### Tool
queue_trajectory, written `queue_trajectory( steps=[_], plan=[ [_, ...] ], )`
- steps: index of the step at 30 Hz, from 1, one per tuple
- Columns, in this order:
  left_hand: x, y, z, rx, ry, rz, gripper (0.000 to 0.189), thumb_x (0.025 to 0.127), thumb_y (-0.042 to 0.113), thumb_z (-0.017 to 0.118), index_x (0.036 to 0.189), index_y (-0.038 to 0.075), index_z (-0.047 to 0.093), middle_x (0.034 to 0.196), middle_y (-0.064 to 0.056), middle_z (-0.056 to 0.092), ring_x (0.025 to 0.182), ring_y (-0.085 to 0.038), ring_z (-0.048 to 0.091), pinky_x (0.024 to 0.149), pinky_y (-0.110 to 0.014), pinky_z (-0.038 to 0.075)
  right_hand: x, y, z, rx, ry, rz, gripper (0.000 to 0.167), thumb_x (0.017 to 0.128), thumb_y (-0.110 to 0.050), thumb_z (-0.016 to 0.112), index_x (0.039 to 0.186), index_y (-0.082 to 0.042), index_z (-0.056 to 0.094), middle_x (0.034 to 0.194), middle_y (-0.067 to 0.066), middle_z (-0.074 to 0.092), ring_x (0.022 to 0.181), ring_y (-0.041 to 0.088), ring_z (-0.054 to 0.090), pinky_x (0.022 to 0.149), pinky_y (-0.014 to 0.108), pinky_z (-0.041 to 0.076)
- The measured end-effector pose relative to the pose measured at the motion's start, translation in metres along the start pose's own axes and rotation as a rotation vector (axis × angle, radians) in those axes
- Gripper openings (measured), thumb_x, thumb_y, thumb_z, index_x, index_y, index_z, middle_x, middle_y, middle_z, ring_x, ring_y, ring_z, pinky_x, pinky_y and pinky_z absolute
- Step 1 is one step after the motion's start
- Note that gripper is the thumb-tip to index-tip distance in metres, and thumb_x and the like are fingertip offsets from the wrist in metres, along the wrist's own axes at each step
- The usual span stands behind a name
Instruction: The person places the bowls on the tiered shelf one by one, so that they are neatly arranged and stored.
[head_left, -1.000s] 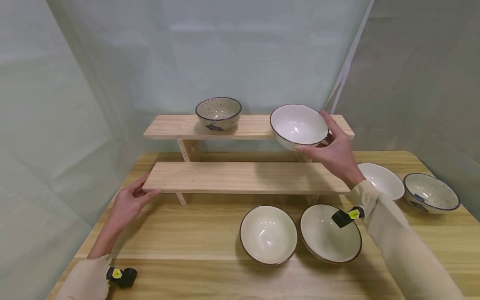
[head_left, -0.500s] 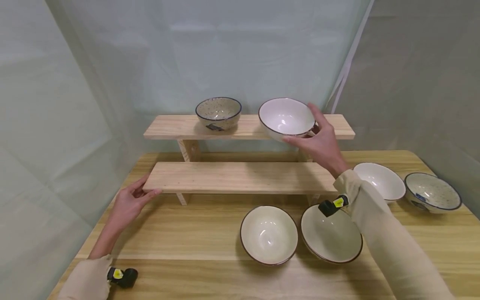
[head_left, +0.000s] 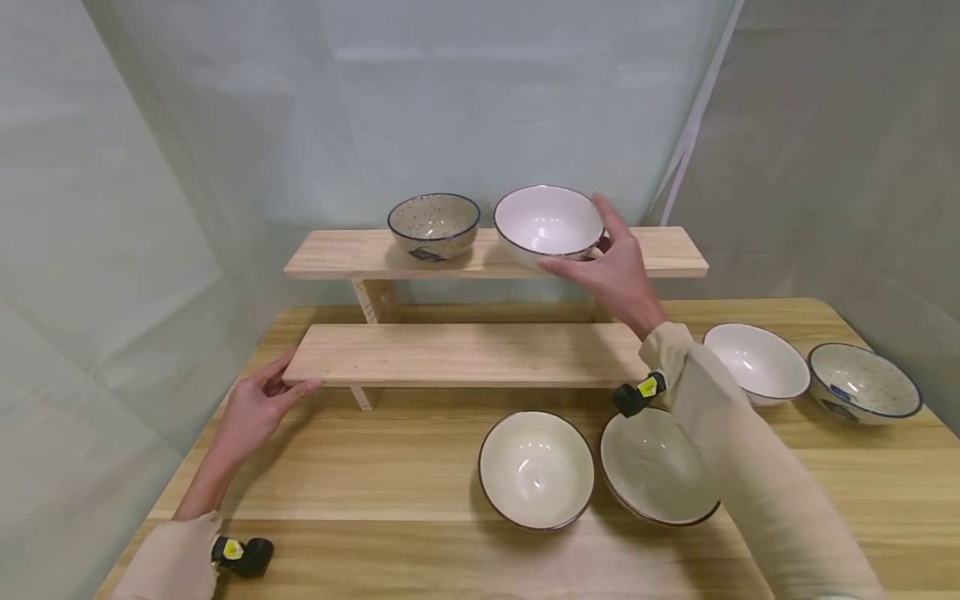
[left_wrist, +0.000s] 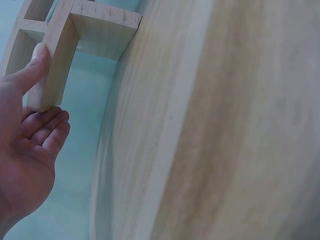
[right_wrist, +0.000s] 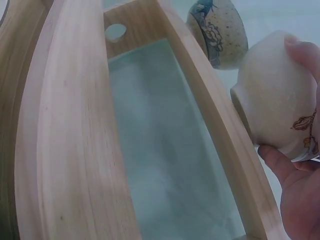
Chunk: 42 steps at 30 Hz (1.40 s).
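Note:
In the head view my right hand grips a white bowl with a dark rim by its right side. The bowl is at the upper shelf board, its foot close to or on the wood; which of the two I cannot tell. A brown flower marks the bowl's outside in the right wrist view. Just left of it sits a speckled bowl with a blue rim. My left hand holds the left end of the lower shelf board, its thumb against the board's front edge.
Two cream bowls with brown rims, a left one and a right one partly behind the right sleeve, stand before the rack on the wooden table. At the right are a white bowl and a speckled bowl.
My right hand has carried the white bowl leftward and back over the upper board, closer to the speckled bowl. The left hand has kept its place on the lower board.

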<state>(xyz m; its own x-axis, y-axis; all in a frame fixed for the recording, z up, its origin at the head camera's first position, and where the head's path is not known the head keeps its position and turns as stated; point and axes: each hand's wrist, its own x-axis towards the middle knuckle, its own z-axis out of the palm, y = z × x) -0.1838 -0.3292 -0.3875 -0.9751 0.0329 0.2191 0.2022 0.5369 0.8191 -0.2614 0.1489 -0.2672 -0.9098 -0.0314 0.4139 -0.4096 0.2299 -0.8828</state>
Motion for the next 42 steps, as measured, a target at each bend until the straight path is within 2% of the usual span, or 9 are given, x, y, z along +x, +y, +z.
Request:
queue_trajectory(
  steps=[8,15,19,24,28,34,39,40,42],
  plan=[
    [0.000,0.002,0.000,0.000,0.002,0.001,0.074,0.101,0.021,0.071,0.155,-0.012,0.032,0.148,-0.038,0.044,0.106,0.016,0.050,0.079,-0.007,0.047,0.006,-0.002,0.008,-0.046,0.021,0.020,0.115,0.077,-0.023,0.093,0.166,-0.007,0.022,0.164,0.014,0.033,0.128,0.033,0.052,0.101,0.038,0.050],
    [-0.001,0.003,0.000,0.011,0.006,-0.004,0.074,0.101,0.021,0.072,0.154,-0.013,0.033,0.145,-0.038,0.046,0.105,0.017,0.049,0.079,-0.007,0.047,0.008,-0.003,0.013,-0.086,0.040,0.040,0.117,0.078,-0.026,0.093,0.166,-0.006,0.019,0.164,0.015,0.033,0.126,0.032,0.051,0.100,0.037,0.049],
    [0.000,0.003,0.001,0.002,0.006,-0.002,0.073,0.101,0.021,0.072,0.155,-0.013,0.034,0.145,-0.038,0.046,0.105,0.016,0.050,0.079,-0.007,0.047,0.009,-0.004,0.014,-0.094,0.032,0.055,0.120,0.081,-0.030,0.092,0.166,-0.005,0.011,0.167,0.017,0.026,0.133,0.032,0.048,0.105,0.036,0.046],
    [-0.001,0.002,0.000,0.001,0.010,-0.007,0.073,0.101,0.021,0.071,0.155,-0.012,0.034,0.145,-0.037,0.047,0.106,0.017,0.050,0.080,-0.007,0.047,0.009,-0.005,0.015,-0.094,-0.016,0.074,0.126,0.085,-0.035,0.088,0.166,-0.008,-0.003,0.170,0.018,0.014,0.145,0.034,0.038,0.113,0.037,0.038],
    [-0.001,0.001,0.000,0.000,0.005,-0.010,0.073,0.102,0.021,0.071,0.156,-0.011,0.034,0.145,-0.037,0.047,0.107,0.016,0.050,0.080,-0.007,0.047,0.007,-0.004,0.014,-0.105,-0.028,0.053,0.127,0.086,-0.033,0.088,0.166,-0.009,-0.008,0.170,0.020,0.012,0.145,0.038,0.037,0.112,0.040,0.040],
    [-0.002,0.001,0.001,0.010,0.004,-0.015,0.074,0.102,0.023,0.071,0.156,-0.010,0.033,0.145,-0.036,0.048,0.108,0.015,0.050,0.080,-0.007,0.046,-0.007,-0.003,0.008,-0.084,-0.018,-0.010,0.124,0.087,-0.024,0.087,0.166,-0.012,-0.007,0.164,0.018,0.021,0.144,0.039,0.038,0.112,0.043,0.040],
    [-0.001,0.002,0.001,0.015,0.005,-0.021,0.075,0.102,0.023,0.071,0.157,-0.010,0.032,0.146,-0.036,0.047,0.106,0.016,0.049,0.079,-0.007,0.046,-0.026,-0.004,-0.003,-0.067,-0.022,-0.037,0.118,0.088,-0.021,0.086,0.168,-0.020,-0.002,0.164,0.016,0.022,0.145,0.035,0.037,0.113,0.047,0.038],
    [-0.001,0.002,0.001,0.019,0.006,-0.024,0.075,0.102,0.023,0.071,0.157,-0.010,0.032,0.146,-0.036,0.047,0.107,0.015,0.050,0.079,-0.007,0.046,-0.031,-0.005,-0.006,-0.071,-0.028,-0.037,0.117,0.089,-0.021,0.085,0.168,-0.022,-0.001,0.164,0.015,0.022,0.145,0.034,0.037,0.113,0.048,0.038],
    [-0.001,0.002,0.001,0.027,0.005,-0.030,0.076,0.102,0.024,0.071,0.157,-0.009,0.032,0.147,-0.036,0.046,0.115,0.002,0.056,0.079,-0.007,0.046,-0.041,-0.006,-0.012,-0.082,-0.043,-0.045,0.114,0.090,-0.021,0.084,0.168,-0.022,0.000,0.164,0.015,0.023,0.145,0.033,0.037,0.113,0.049,0.038]
  ],
)
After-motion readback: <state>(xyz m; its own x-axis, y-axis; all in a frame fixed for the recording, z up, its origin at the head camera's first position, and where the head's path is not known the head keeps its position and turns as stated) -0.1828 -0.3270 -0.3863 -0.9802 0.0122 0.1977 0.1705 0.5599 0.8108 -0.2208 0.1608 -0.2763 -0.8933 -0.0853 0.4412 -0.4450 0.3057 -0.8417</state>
